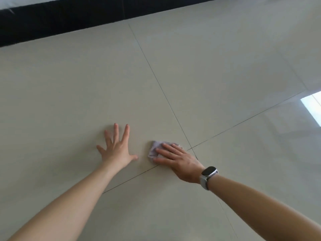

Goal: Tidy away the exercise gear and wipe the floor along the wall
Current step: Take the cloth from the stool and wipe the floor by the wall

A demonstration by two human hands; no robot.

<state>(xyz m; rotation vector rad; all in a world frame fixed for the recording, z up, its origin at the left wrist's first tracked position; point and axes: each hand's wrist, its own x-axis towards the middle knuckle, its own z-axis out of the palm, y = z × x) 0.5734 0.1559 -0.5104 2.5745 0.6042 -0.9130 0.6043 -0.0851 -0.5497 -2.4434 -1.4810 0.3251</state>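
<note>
My right hand [177,160] lies flat on a small pale lilac cloth [155,149], pressing it onto the cream tiled floor [208,66] close to where the tile joints cross. A dark watch on a grey strap sits on that wrist. To the left of the cloth, my left hand [117,147] rests palm down on the floor with fingers spread and nothing in it. The black skirting [60,20] at the foot of the wall runs across the top of the view. No exercise gear is in sight.
Dark grout lines [156,80] cross the glossy tiles. A bright window reflection [312,106] shines on the floor at the right edge. A strip of white wall shows above the skirting at the top left.
</note>
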